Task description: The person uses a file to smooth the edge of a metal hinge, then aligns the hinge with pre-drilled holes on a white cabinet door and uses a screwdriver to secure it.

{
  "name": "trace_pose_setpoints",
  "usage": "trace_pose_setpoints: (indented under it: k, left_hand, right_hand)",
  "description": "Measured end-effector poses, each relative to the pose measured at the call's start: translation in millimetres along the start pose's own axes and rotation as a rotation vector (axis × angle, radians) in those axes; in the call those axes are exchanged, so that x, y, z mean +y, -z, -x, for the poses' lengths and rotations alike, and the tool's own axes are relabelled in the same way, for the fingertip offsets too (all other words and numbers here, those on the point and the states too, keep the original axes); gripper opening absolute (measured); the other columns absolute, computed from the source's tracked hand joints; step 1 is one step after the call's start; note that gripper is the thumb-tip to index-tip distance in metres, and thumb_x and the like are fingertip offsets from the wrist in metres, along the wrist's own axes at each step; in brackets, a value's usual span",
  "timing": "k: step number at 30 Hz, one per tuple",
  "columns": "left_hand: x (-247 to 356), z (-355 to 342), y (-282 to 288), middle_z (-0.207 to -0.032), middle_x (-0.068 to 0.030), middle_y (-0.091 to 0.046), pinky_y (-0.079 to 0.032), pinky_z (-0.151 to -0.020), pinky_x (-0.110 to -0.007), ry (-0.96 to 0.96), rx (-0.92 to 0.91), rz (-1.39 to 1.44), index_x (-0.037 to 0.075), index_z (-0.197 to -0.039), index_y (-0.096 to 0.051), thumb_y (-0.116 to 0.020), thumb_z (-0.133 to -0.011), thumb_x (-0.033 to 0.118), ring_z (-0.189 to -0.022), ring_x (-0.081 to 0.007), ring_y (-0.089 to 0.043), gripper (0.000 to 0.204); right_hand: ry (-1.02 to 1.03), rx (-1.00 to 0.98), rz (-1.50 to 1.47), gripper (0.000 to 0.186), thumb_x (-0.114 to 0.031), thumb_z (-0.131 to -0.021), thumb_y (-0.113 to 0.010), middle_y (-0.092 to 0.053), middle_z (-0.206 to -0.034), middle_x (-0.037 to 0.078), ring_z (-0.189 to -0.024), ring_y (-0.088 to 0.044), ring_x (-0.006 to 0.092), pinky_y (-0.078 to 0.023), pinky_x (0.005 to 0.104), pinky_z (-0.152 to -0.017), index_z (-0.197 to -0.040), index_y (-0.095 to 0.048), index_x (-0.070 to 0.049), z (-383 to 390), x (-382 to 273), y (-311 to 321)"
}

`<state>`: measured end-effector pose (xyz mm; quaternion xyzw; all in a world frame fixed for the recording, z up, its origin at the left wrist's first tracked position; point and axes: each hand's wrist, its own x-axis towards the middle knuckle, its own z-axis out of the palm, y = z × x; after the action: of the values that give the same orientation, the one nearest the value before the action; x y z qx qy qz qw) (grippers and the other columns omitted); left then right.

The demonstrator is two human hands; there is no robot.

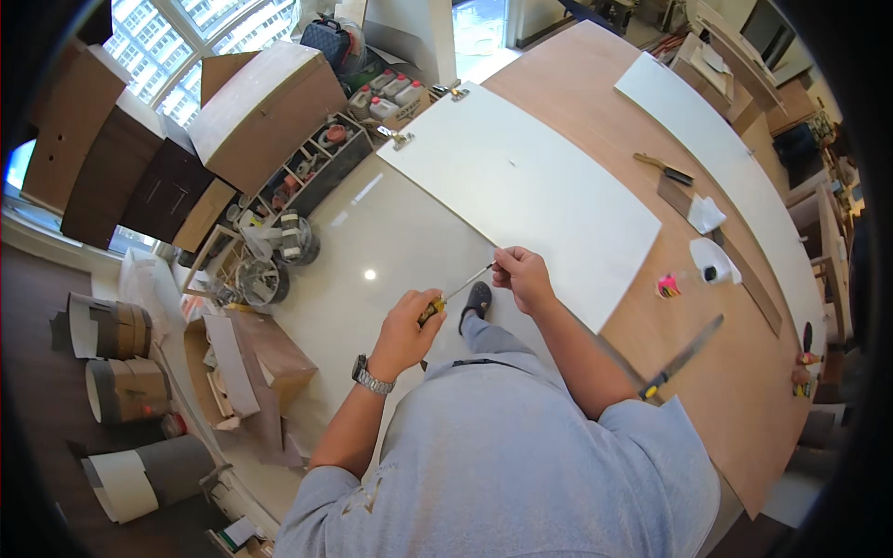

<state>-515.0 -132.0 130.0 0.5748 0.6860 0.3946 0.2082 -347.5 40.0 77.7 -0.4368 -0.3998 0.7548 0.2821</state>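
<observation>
My left hand (402, 333), with a watch on its wrist, is wrapped round the yellow-and-black handle of a screwdriver (468, 282). The shaft slants up toward my right hand (523, 279). Thumb and fingers of that hand are pinched together at the screwdriver's tip, on something small and dark that I cannot make out. Both hands are in the air beside the near left edge of a white panel (539, 195). Two metal hinges (397, 139) sit along the panel's far left edge.
The panel lies on a large wooden worktop (726, 400). On that are a brush (663, 168), a handsaw (684, 358), a pink-labelled tub (668, 285) and a long white strip (716, 153). Buckets (262, 281), an open cardboard box (228, 367) and a tool crate (321, 167) stand leftward.
</observation>
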Motion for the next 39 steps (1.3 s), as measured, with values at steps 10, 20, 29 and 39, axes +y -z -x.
trace_pose_setpoints:
  k: [10,20,29,39]
  left_hand:
    - [-69,-169,93,-0.078,-0.0041,-0.065,-0.047,-0.065,-0.025,0.562,-0.163,0.246,-0.002,-0.103,-0.065,-0.068,-0.086,0.017,-0.070,-0.0107,-0.059,0.027]
    - [-139,-321,155,-0.074,-0.0203,-0.066,-0.050,-0.062,-0.036,0.248,-0.286,-0.298,-0.002,-0.096,-0.068,-0.067,-0.084,0.022,-0.067,-0.0312,-0.066,0.027]
    - [-162,-422,158,-0.070,-0.0168,-0.066,-0.049,-0.059,-0.035,0.020,-0.597,-0.406,-0.002,-0.095,-0.068,-0.067,-0.083,0.023,-0.060,-0.0270,-0.064,0.027]
    - [-157,-442,146,-0.069,-0.0162,-0.066,-0.049,-0.059,-0.037,0.032,-0.714,-0.482,0.000,-0.095,-0.068,-0.067,-0.083,0.024,-0.060,-0.0303,-0.065,0.027]
  right_hand:
    - [-0.089,-0.287,0.180,0.027,-0.024,-0.092,-0.063,-0.056,-0.066,0.004,-0.059,-0.054,0.0116,-0.047,0.0281,-0.055,-0.081,-0.061,0.001,-185,-59,-73]
    - [0.499,0.016,0.597,0.020,-0.019,-0.086,-0.066,-0.061,-0.086,0.008,-0.067,-0.055,0.0152,-0.048,0.0302,-0.064,-0.097,-0.064,-0.001,-271,-42,-99]
    - [0.686,0.190,0.999,0.028,-0.025,-0.077,-0.074,-0.060,-0.090,0.008,-0.091,-0.054,0.0265,-0.044,0.0380,-0.083,-0.100,-0.067,-0.010,-335,-29,-154]
    - [0.676,0.287,0.973,0.011,-0.021,-0.077,-0.073,-0.060,-0.084,0.001,-0.083,-0.055,0.0214,-0.044,0.0357,-0.076,-0.085,-0.072,-0.012,-340,-27,-161]
